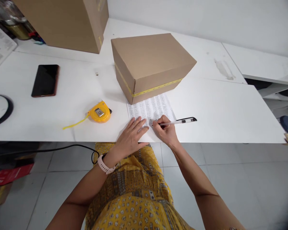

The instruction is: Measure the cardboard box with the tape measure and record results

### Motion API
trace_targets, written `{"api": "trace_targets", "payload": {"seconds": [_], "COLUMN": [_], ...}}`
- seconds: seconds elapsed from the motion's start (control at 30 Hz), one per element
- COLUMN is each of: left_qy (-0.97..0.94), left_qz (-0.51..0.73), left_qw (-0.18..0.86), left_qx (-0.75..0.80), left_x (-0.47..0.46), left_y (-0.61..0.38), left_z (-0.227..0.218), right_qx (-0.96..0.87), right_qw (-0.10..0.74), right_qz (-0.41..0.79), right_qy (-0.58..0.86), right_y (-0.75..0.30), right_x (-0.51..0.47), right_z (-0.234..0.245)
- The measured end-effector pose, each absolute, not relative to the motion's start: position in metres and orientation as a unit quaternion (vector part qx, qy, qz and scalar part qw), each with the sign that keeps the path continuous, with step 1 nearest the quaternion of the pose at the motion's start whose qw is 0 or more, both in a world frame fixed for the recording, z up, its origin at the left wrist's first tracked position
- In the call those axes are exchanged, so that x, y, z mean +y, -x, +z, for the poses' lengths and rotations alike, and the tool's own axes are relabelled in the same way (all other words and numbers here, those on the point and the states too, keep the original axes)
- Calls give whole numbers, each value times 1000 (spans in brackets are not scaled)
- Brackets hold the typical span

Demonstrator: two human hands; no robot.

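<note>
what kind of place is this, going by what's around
Probably a small packing desk or home workspace, though the picture can't settle which: a cardboard box on a white table, a yellow tape measure, and a printed sheet under the pen.

Box (156, 57) behind paper (150, 107); tape measure (99, 112), phone (45, 80) left

Place: indoor desk workspace, home or small office, cannot tell which | Furniture: long white worktop (218, 118) along a plain white wall (206, 19), open shelving (276, 90) at right | Desk items: printed sheet (146, 108), centre carton (153, 57), larger carton (62, 25) far left, yellow tape measure (100, 113) and phone (45, 80) at left | Underfoot: pale tiled floor (220, 182) with dark joints
</note>
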State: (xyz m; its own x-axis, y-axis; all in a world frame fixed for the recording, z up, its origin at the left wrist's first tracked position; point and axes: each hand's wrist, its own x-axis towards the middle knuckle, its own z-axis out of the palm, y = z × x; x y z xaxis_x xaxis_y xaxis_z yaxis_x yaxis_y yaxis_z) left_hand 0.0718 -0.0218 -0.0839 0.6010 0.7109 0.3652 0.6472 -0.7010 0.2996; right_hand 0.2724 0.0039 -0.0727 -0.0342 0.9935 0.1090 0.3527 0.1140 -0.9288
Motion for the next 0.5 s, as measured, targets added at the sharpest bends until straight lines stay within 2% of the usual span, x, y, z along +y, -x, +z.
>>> {"api": "trace_targets", "payload": {"seconds": [0.5], "left_qy": [-887], "left_qz": [236], "left_qw": [91], "left_qx": [387], "left_x": [-22], "left_y": [-72], "left_z": [-84], "right_qx": [-612], "right_qw": [431], "right_qz": [359], "right_qy": [558], "right_y": [-272], "right_x": [5], "right_z": [-71]}}
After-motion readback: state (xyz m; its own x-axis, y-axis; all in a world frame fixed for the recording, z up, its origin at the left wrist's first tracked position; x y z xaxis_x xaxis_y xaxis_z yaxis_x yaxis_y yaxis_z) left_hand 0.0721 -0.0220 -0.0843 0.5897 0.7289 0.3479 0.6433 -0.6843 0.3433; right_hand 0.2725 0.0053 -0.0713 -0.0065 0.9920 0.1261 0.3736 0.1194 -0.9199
